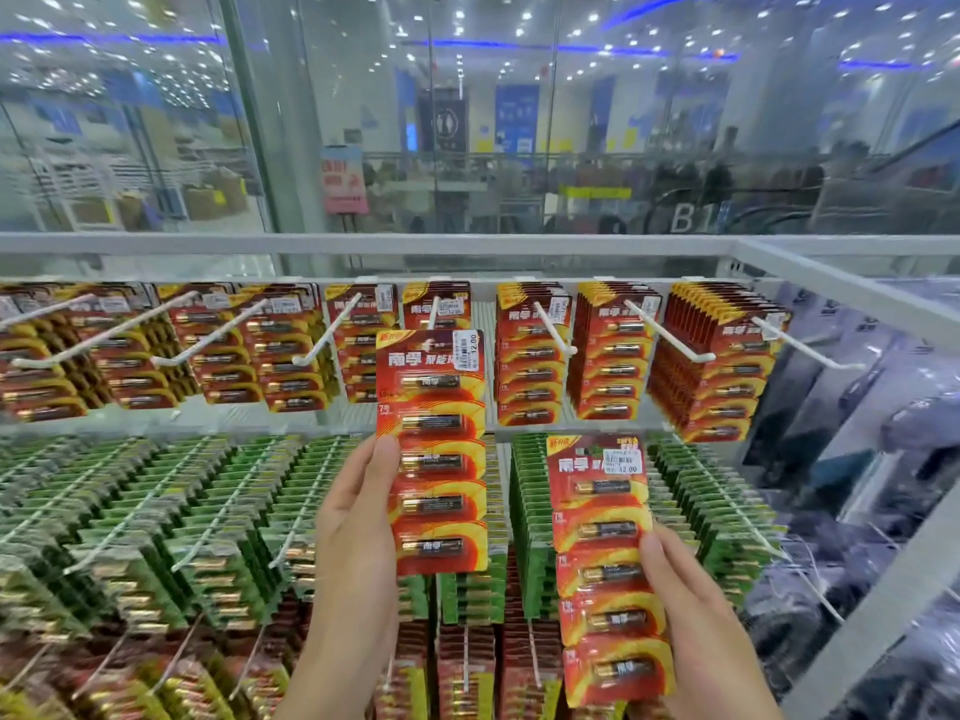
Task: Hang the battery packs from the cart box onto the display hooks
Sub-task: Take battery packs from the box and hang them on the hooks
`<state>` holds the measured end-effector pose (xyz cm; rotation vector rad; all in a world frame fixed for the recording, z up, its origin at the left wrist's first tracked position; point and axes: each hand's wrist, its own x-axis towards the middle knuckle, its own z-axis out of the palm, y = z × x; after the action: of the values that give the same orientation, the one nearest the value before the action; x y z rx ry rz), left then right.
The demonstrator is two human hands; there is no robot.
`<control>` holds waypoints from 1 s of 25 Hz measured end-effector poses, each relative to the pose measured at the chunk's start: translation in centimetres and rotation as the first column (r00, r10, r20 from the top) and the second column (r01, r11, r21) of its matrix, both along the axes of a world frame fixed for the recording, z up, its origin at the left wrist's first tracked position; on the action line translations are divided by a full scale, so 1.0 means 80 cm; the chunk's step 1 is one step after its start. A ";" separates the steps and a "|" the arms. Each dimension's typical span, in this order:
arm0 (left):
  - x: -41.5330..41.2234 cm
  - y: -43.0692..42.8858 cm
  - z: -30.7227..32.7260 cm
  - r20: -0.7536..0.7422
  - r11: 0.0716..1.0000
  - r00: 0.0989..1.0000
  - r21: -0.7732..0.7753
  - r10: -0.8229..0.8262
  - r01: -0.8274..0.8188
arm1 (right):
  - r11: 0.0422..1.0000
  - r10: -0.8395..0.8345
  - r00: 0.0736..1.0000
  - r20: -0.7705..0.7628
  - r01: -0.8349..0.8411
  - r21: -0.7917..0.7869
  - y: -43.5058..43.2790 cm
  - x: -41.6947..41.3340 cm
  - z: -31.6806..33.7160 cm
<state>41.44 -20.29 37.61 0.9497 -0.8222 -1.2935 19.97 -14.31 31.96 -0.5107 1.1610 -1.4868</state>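
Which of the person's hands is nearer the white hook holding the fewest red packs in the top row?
Left. The left hand holds a red battery pack just below that hook; the right hand holds another pack lower and to the right.

A shop: price-tagged battery packs (530, 350) crowd white display hooks (550, 324).

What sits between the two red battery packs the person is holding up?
In the head view, green battery packs on lower hooks show in the gap between the left hand's pack and the right hand's pack.
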 end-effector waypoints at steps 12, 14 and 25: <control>-0.008 0.000 -0.010 -0.005 0.997 0.998 0.016 0.070 -0.070 | 0.998 -0.063 0.997 0.044 0.063 0.004 0.016 -0.017 0.013; -0.009 -0.002 -0.010 -0.001 0.997 0.997 0.024 0.080 -0.080 | 0.997 -0.071 0.997 0.029 0.071 0.003 0.018 -0.018 0.013; -0.022 -0.138 -0.006 0.222 0.998 0.975 -0.060 0.016 -0.002 | 0.982 -0.103 0.988 -0.118 0.082 -0.172 0.011 -0.043 0.064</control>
<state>39.71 -31.32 37.11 1.0622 -1.0230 -1.1612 16.49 -13.41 37.07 -0.6817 1.1772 -1.6610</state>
